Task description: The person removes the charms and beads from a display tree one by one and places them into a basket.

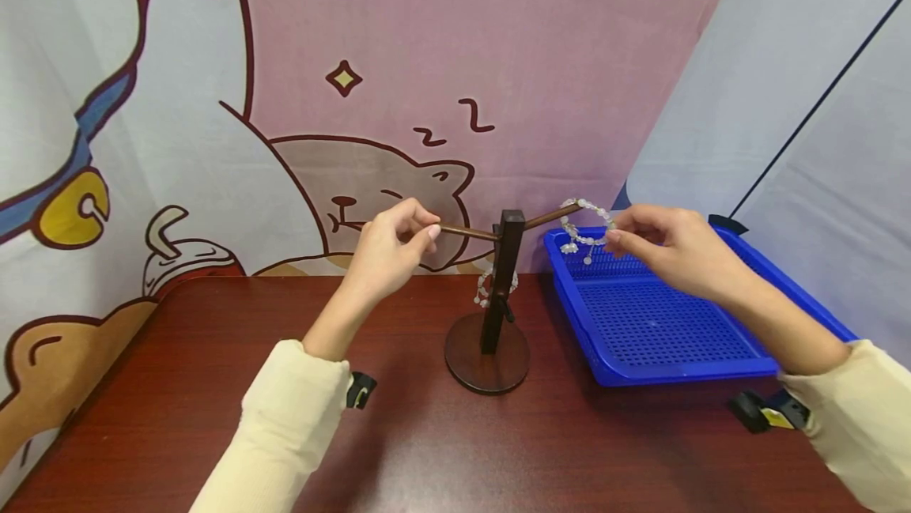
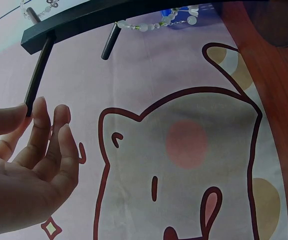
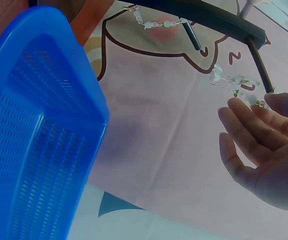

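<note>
A dark wooden jewelry stand (image 1: 507, 276) with a round base stands upright on the table, pegs sticking out from its post. My left hand (image 1: 395, 248) pinches the end of the upper left peg (image 2: 38, 75) between thumb and fingers. With thumb and fingertips my right hand (image 1: 676, 248) holds a pale beaded bracelet (image 1: 589, 239), charms dangling, at the tip of the upper right peg (image 1: 555, 215); the bead loop overlaps that tip in the head view. Lower on the stand hangs another beaded bracelet (image 2: 148, 26), partly behind the post.
To the right of the stand sits a blue plastic basket (image 1: 594, 359) with perforated walls, below my right forearm. The reddish-brown table (image 1: 213, 418) meets a cartoon-printed cloth backdrop (image 1: 569, 62) along its back edge.
</note>
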`<state>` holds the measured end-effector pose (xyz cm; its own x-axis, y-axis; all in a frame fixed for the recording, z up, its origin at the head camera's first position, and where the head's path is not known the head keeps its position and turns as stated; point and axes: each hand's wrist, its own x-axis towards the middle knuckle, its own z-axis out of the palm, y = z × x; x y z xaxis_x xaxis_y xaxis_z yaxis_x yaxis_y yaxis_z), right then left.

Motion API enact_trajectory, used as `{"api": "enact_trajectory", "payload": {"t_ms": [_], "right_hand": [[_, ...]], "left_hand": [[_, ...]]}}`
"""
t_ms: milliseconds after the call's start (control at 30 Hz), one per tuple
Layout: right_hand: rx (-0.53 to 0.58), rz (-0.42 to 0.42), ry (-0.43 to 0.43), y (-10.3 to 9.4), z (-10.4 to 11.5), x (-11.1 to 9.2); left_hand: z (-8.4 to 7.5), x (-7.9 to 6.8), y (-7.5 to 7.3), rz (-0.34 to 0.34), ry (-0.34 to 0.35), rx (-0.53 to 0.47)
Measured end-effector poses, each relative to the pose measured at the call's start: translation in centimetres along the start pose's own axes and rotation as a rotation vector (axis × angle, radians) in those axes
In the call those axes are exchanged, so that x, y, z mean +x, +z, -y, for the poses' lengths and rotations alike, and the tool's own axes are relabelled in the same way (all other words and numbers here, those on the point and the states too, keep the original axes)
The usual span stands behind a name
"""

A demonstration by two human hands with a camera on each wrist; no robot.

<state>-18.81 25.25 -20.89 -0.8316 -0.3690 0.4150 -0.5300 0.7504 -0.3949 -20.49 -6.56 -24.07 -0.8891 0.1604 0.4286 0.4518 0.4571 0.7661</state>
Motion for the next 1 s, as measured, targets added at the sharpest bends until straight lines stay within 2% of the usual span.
{"api": "enact_trajectory", "payload": {"t_ms": [233, 667, 1000], "right_hand": [[-0.06, -0.005, -0.003, -0.4, -0.2, -0.3], [-0.087, -0.019, 0.01, -0.9, -0.8, -1.2], [-0.099, 0.011, 0.026, -1.2, -1.0, -1.9]], "left_hand": [[0.0, 0.0, 0.0, -0.001, 0.004, 0.001], [0.1, 0.0, 0.1, 0.0, 0.012, -0.007], [0.1, -0.1, 0.1, 0.005, 0.009, -0.009]]}}
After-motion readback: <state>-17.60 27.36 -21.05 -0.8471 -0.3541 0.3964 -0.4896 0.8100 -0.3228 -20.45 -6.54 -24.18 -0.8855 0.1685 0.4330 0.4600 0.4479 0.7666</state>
